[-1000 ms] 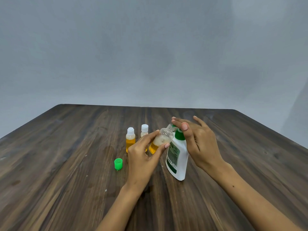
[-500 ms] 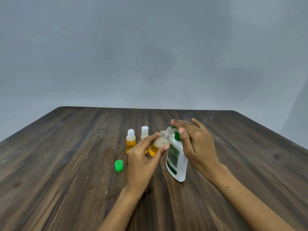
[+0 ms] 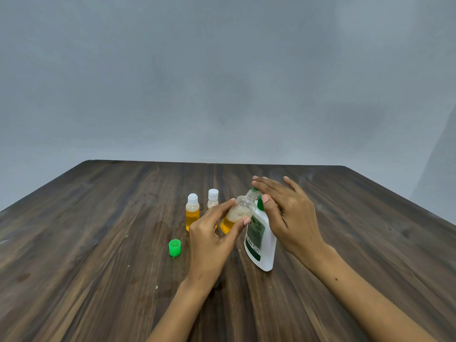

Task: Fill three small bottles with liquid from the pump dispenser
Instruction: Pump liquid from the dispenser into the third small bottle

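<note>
A: Why does the left hand (image 3: 209, 240) hold the open bottle (image 3: 238, 212) tilted like that?

B: Thumb and fingers pinch its clear body so that the threaded neck leans toward the green nozzle of the dispenser (image 3: 260, 239). That looks meant to put the mouth right where the liquid comes out.

A: And the right hand (image 3: 288, 213)?

B: It lies over the pump top with the fingers nearly straight and the thumb tucked against the green collar. It seems to be pressing down, not gripping; the pump head itself is mostly hidden under the palm.

A: How full is the bottle?

B: Amber liquid sits in the lower part, with pale froth above it, and the shoulder and neck are empty. By that, the filling looks unfinished.

A: What are the things made of?

B: The bottle is thin clear plastic, round, with a ribbed neck. The dispenser is opaque white plastic, flattish, with a green label, and it stands on the table (image 3: 98, 243) just right of the bottle.

A: And farther out?

B: Two capped bottles (image 3: 193, 214) stand behind the left hand, white tops on, amber inside; these look done. A green cap (image 3: 174, 247) lies loose to the left, presumably for the open bottle. The table is dark, streaky wood grain.
</note>
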